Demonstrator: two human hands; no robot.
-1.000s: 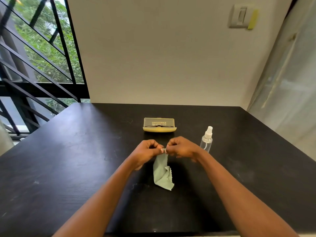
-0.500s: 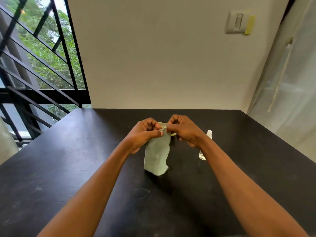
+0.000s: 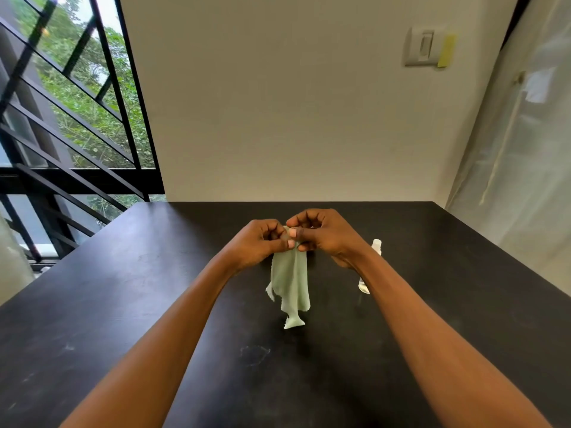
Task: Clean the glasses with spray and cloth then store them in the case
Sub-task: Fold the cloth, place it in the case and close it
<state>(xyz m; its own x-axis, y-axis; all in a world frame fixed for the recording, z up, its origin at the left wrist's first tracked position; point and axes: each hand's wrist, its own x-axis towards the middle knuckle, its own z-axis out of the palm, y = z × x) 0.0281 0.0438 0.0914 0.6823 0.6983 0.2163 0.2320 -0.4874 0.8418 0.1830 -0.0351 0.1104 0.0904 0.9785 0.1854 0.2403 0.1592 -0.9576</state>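
Note:
A pale green cleaning cloth (image 3: 292,285) hangs above the black table (image 3: 123,304), its lower tip near the tabletop. My left hand (image 3: 262,244) and my right hand (image 3: 324,234) meet in front of me, and both pinch the cloth's top edge between thumb and fingers. A small clear spray bottle (image 3: 370,264) with a white nozzle stands just right of my right wrist, partly hidden by my forearm. The glasses case and the glasses are hidden behind my hands.
A beige wall closes off the table's far edge, with a light switch (image 3: 425,49) high on the right. A black-barred window (image 3: 61,118) is at the left. A translucent plastic sheet (image 3: 525,149) hangs along the right side.
Both hands lifted the cloth off the table and it now hangs free. The view tilted upward, and my hands now cover the yellow case.

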